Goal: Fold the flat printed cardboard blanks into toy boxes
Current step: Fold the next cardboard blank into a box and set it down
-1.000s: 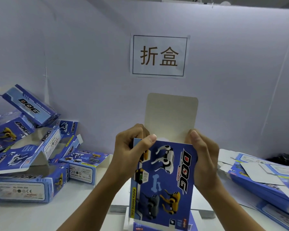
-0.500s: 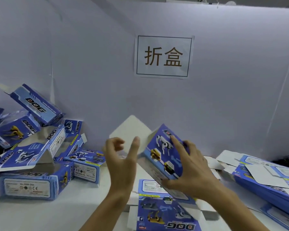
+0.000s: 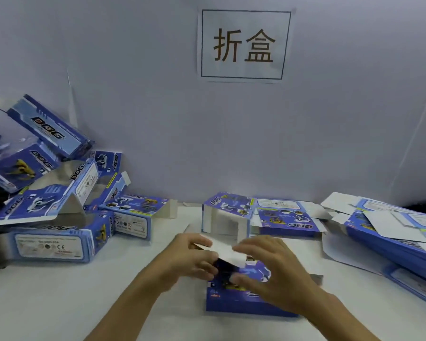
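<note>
Open, hollow folded box (image 3: pixel 225 217) behind hands

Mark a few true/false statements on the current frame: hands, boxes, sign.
1. Both hands are on the box at the near edge of the table. True: left hand and right hand both meet at its white flap.
2. The folded boxes are piled on the right. False: they are piled on the left; the flat blanks lie on the right.
3. A paper sign hangs on the wall. True.
4. An open box stands beyond the hands. True.
5. The left hand is off the box, resting on the table. False: its fingers hold the flap.
</note>
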